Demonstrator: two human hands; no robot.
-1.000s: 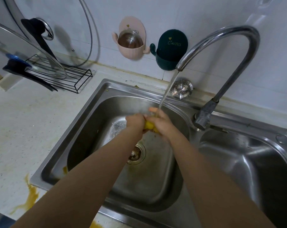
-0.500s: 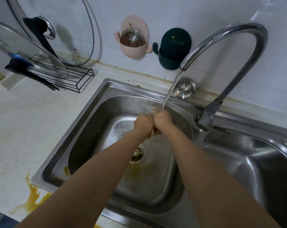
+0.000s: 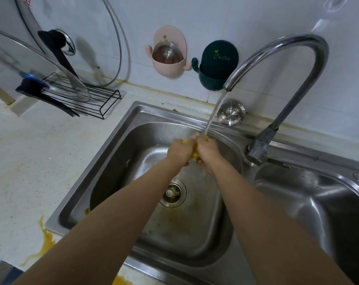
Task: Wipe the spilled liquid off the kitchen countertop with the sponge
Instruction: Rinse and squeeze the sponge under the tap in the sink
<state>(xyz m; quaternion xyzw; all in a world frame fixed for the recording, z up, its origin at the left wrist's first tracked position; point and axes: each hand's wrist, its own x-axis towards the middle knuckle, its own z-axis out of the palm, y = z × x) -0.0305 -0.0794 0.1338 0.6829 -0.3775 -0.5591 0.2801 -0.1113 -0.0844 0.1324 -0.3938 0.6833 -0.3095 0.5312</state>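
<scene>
Worktop (image 3: 20,171), pale and speckled, occupied the 9 o'clock side. An orange-yellow spill (image 3: 44,245) lay on it at 7 o'clock, touching the sink's front-left corner; a second orange patch (image 3: 121,281) showed at the bottom edge near 6 o'clock. At 10 o'clock a black wire rack (image 3: 88,103) carried two glass lids (image 3: 57,64), tilted and leaning toward the tiled wall.

Pink wall holder (image 3: 168,58) at 12 o'clock held a steel cup; dark green holder (image 3: 215,68) hung just beside it.

Left basin of the steel sink (image 3: 116,145) sat at centre, drain (image 3: 172,194) beneath the forearms, yellowish staining on the floor around it.

Left hand (image 3: 178,150) and right hand (image 3: 208,152) were pressed together above the basin, fingers of both clenched around the yellow sponge (image 3: 194,153). Sponge mostly hidden; only slivers showed between and above the hands. The water stream (image 3: 214,114) fell from the faucet (image 3: 293,79) spout at 1 o'clock onto the hands. Faucet base stood at 3 o'clock on the divider. A round steel cap (image 3: 232,113) sat behind the sink rim. Right basin (image 3: 318,202) at 4 o'clock.
</scene>
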